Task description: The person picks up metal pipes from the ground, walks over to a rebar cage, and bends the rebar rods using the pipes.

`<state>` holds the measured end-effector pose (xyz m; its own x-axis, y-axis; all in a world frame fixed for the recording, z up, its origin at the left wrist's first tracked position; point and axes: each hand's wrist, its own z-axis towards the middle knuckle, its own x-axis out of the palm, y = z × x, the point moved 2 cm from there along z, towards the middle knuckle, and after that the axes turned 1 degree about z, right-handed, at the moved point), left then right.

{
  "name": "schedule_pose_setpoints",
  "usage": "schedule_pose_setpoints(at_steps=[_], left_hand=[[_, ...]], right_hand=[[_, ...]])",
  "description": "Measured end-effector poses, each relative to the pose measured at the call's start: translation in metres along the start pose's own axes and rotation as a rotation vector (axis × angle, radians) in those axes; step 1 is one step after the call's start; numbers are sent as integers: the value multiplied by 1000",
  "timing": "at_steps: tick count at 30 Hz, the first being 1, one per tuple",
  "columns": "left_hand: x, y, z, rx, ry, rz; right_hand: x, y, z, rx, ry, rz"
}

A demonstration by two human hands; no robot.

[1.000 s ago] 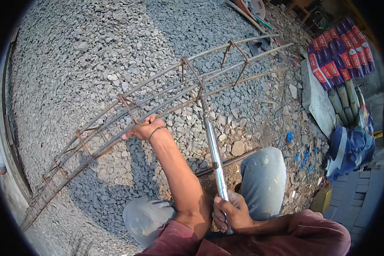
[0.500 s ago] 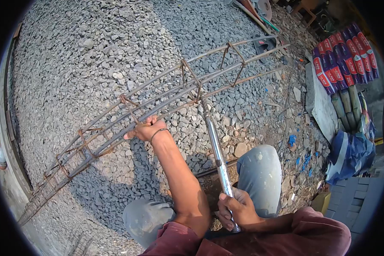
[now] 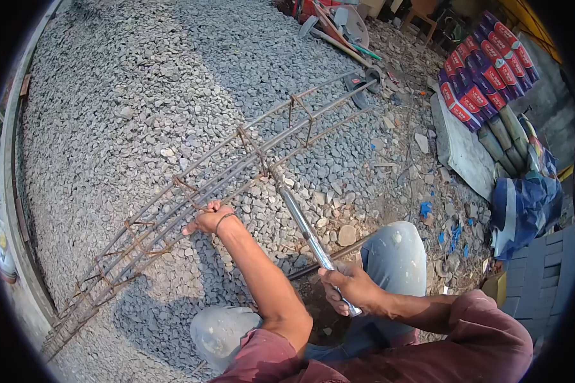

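A long rebar cage (image 3: 260, 154) of parallel steel bars and rusty stirrups runs diagonally over the gravel. My left hand (image 3: 211, 219) is closed around a near bar of it, around the middle of its length; some fingertips are hidden. In my right hand (image 3: 349, 287) is the lower end of a long shiny metal rod (image 3: 305, 228), held in wrapped fingers. This rod slants up and left, and its darker, thinner tip meets the near side of the cage beside a stirrup. Whether the tip hooks around the steel I cannot tell.
Gravel (image 3: 172, 70) lies under and around the cage. My knees (image 3: 396, 255) are bent close by. At the right stand stacked red and purple boxes (image 3: 492, 70), a blue tarp (image 3: 524, 204) and grey blocks (image 3: 530, 274). A wheelbarrow (image 3: 348, 22) and tools are at the back.
The view has shifted, so the cage appears lower and further left. The rod leans more to the left, and my right hand appears slightly higher. Both hands keep their holds.
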<state>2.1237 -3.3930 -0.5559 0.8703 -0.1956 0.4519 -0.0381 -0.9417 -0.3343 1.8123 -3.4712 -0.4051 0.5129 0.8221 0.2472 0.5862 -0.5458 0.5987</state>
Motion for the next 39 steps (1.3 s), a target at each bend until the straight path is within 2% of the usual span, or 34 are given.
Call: schedule_pose_setpoints(at_steps=[4, 9, 10, 12, 15, 17, 19, 20, 22, 23, 25, 26, 27, 28, 31, 33, 35, 37, 39], left_hand=[[-5, 5, 22, -52, 61, -25], [-7, 9, 34, -1, 51, -1], [-6, 9, 33, 11, 37, -13], [-6, 9, 29, 1, -8, -32], [-6, 6, 11, -8, -18, -100], [-13, 8, 14, 20, -46, -70], [-19, 9, 19, -42, 66, -53], [-19, 12, 36, -31, 144, -105], [-16, 13, 38, -35, 141, -117], [-15, 12, 38, -35, 137, -132], [-15, 11, 38, -46, 183, -147], [-16, 12, 37, -12, 121, -138], [-19, 12, 37, 22, 51, -130], [-21, 12, 37, 35, 115, -105], [-20, 11, 19, 39, 82, -38], [-25, 11, 17, 93, 54, 31], [-30, 16, 24, 183, 234, 102], [-36, 28, -11, 224, 199, 160], [-51, 44, -21, 404, -34, 431]], right_hand=[[-13, 4, -1, -5, 51, 39], [-2, 24, -25, 41, 141, 440], [-6, 24, -20, 32, 163, 424], [-28, 45, -20, 41, 137, 140], [-90, 100, -32, -119, 73, -698], [-84, 127, -44, -75, 29, -788], [-76, 142, -37, 16, 55, -817], [-78, 135, -29, 22, 59, -808], [-80, 122, -11, 119, 241, 116], [-65, 114, -15, 115, 250, 113], [-30, 89, -28, 5, 116, 43], [-27, 86, -28, 2, 134, 40], [-30, 85, -29, -90, 72, -232], [-34, 84, -30, -179, 5, -499], [-68, 108, -30, -119, 140, -315], [-92, 132, -43, -100, 88, -590], [-133, 152, -53, -160, 81, -939], [-181, 160, -59, -352, 47, -1287], [-235, 149, -67, -360, -165, -1554]])
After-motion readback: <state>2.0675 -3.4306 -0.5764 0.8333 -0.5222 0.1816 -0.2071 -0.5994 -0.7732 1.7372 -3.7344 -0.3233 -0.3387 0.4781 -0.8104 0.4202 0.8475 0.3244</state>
